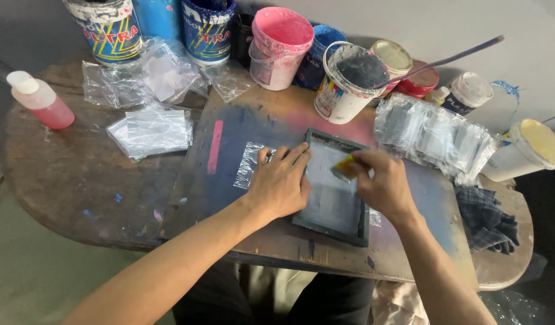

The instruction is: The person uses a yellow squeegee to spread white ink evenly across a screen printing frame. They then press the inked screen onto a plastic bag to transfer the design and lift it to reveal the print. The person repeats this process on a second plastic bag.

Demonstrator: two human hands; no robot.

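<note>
1. Left hand [282, 183] lies flat, fingers spread and extended, pressing on the left edge of a small dark-framed screen [333, 191]; it grips nothing.
2. Right hand [381, 183] is closed around a small yellow squeegee [344, 168], its edge resting on the pale mesh near the top of the screen.
3. The screen sits on a stained board [229, 180], near the middle of the round wooden bench [67, 180]. A clear plastic bag [251, 164] sticks out from under the screen's left side, touching it.
4. Just right of the screen: a heap of clear bags [434, 135]. Below that, a dark checked cloth [485, 219] at the bench edge.
5. Left of the board: a stack of clear bags [150, 129] and a bottle of red liquid [43, 101], well apart from the hands.
6. Along the back: paint tubs, including a pink bucket [280, 45] and a white tub of grey paint [350, 81] with a stick [452, 58] leaning in it.
</note>
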